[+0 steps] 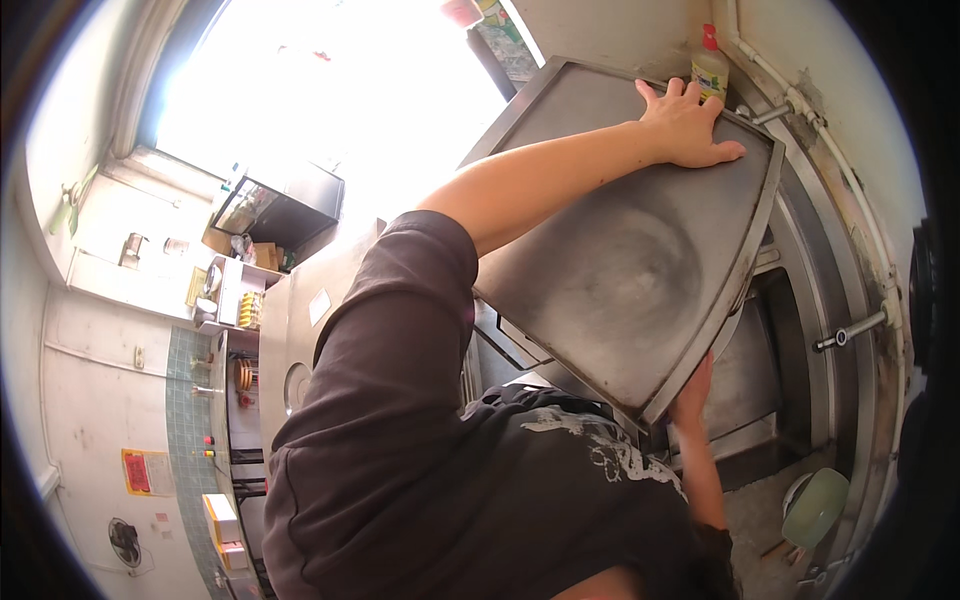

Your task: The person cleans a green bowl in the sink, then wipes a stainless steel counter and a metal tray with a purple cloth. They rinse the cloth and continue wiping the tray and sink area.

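A large square metal tray [560,250] with a raised rim and a cloudy swirl on its surface is tilted in front of me. My left hand [690,125] lies palm down near its far rim, fingers stretched and spread, thumb toward the right. At the near right corner, my right hand [692,392] grips the tray's edge from below; part of its fingers is hidden behind the rim. To the right, partly under the tray, is a metal sink [825,390]. A clear bottle [709,72] with a red cap stands just beyond my left hand.
Wall taps [852,331] on a white pipe [850,185] jut out over the sink. A light green basin [815,508] sits at the lower right. On the left are a steel counter [325,270], a dark cabinet [300,205] and stocked shelves, below a bright window.
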The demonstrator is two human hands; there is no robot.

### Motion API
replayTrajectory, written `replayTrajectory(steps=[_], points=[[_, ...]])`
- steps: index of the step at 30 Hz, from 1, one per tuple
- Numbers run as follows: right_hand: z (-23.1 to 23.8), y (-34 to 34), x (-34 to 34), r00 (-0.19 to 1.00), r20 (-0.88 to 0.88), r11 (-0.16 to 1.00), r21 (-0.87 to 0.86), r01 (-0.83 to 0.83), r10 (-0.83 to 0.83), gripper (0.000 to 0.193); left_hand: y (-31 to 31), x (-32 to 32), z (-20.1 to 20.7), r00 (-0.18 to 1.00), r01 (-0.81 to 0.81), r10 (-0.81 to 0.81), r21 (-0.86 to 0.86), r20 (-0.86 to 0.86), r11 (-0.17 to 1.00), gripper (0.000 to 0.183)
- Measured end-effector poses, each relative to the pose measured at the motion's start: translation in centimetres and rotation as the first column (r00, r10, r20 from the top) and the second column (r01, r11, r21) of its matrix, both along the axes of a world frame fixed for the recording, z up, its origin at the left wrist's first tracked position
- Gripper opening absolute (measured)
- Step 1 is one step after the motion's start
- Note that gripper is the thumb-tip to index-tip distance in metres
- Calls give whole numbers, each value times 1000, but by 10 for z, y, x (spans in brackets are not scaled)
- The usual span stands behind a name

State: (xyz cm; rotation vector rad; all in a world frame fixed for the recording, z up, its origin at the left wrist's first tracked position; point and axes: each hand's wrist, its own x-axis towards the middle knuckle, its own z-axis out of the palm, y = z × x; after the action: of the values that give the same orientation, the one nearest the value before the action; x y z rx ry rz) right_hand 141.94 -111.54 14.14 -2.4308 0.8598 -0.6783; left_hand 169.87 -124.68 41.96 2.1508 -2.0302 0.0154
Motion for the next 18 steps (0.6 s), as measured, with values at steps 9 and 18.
replayTrajectory(steps=[9, 18], points=[[-20, -194, 29, 938, -44, 934, -127, 335, -343, 45, -19, -40, -9, 992, 128, -127, -65, 27, 990, 77], [-43, -216, 25, 779, -128, 751, 211, 626, -614, 39, -32, -34, -16, 982, 183, -177, -115, 60, 976, 74]])
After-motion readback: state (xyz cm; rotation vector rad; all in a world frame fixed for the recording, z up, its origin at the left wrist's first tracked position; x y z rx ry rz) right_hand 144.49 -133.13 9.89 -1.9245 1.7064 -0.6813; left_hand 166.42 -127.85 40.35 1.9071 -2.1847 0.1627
